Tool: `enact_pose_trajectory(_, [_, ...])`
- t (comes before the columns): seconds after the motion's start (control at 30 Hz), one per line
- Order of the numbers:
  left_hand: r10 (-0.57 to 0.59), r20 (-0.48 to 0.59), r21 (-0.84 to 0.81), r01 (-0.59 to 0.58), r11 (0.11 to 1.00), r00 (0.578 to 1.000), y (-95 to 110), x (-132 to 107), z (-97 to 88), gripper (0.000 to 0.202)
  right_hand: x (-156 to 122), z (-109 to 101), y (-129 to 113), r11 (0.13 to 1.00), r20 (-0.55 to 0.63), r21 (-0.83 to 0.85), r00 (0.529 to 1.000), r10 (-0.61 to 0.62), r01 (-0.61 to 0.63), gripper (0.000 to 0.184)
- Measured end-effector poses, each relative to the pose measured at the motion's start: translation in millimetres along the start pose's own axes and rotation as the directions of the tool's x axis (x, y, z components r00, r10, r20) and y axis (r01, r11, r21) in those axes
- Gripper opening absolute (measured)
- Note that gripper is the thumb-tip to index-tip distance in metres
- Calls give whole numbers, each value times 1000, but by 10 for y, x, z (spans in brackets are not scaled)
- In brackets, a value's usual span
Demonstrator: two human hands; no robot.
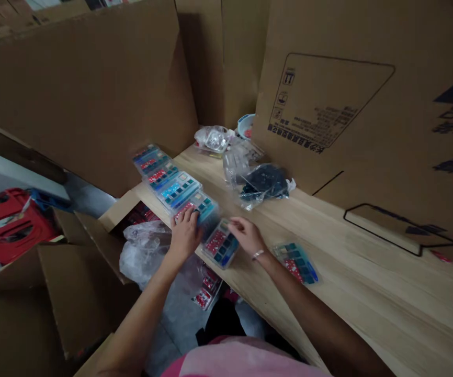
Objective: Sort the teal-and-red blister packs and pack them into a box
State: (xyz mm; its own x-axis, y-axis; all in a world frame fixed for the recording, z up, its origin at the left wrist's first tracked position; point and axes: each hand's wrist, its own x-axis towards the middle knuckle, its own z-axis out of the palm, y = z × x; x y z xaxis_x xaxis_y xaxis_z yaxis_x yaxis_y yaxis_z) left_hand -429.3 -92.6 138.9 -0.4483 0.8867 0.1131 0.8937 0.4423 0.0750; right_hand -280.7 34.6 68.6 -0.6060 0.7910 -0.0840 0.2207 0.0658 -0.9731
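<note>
A row of clear plastic cases (179,188) with small square compartments runs diagonally along the table's near edge; red, teal and blue pieces show inside. My left hand (186,230) is over the nearest case in that row (206,207), fingers curled onto its near side. Just right of it lies another compartment case (215,243) with red and dark teal contents. My right hand (248,235), a bracelet at its wrist, has its fingers pinched together at this case's upper right corner. Whatever is between those fingertips is hidden. A separate case (295,263) lies right of that hand.
Tall cardboard panels (93,89) enclose the wooden table (360,262) at the back. Plastic bags, one with dark contents (265,182), and a light blue bowl (245,125) stand behind. Below left are an open carton (81,277), a crumpled clear bag (144,254) and a red plastic object (12,225).
</note>
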Motion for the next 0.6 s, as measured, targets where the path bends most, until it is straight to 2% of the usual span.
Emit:
enact_pose_trajectory(0.03, [5,-14,-1,-5,1000,1000,-11,12,35,43,-104,-239,185,989,-74,-142,996,-47,36,30])
enact_pose_trajectory(0.07, [16,-24,-9,-16,1000,1000,-24,26,64,42,-214,-484,382,957,-155,-289,986,-66,19,30])
enact_pose_trajectory(0.1, [28,-30,-21,-29,999,999,-38,42,85,41,-326,-719,579,905,-231,-422,971,-53,-51,33])
enact_pose_trajectory(0.17, [51,-42,-40,-52,998,998,-70,71,102,41,-544,-1100,933,766,-397,-558,913,93,-321,48])
enact_pose_trajectory(0.23, [67,-61,-51,-70,996,996,-100,91,87,41,-736,-1317,1197,665,-471,-554,847,246,-501,58])
enact_pose_trajectory(0.27, [73,-82,-55,-78,995,994,-105,95,72,42,-816,-1364,1292,645,-470,-540,830,301,-540,60])
enact_pose_trajectory(0.33, [75,-155,-75,-88,993,985,-60,81,50,44,-935,-1363,1408,651,-434,-526,831,348,-547,60])
enact_pose_trajectory(0.43, [105,-262,-195,-160,968,959,248,-53,151,41,-1020,-1218,1428,644,-444,-492,805,393,-585,57])
enact_pose_trajectory(0.47, [156,-253,-262,-223,939,955,424,-135,257,38,-1030,-1149,1406,637,-464,-470,785,410,-610,56])
enact_pose_trajectory(0.53, [332,-152,-402,-365,840,931,845,-332,591,32,-1039,-999,1356,631,-505,-423,747,432,-651,56])
enact_pose_trajectory(0.6, [433,12,-495,-371,786,901,1277,-520,1030,42,-1064,-860,1331,654,-521,-393,743,421,-646,55])
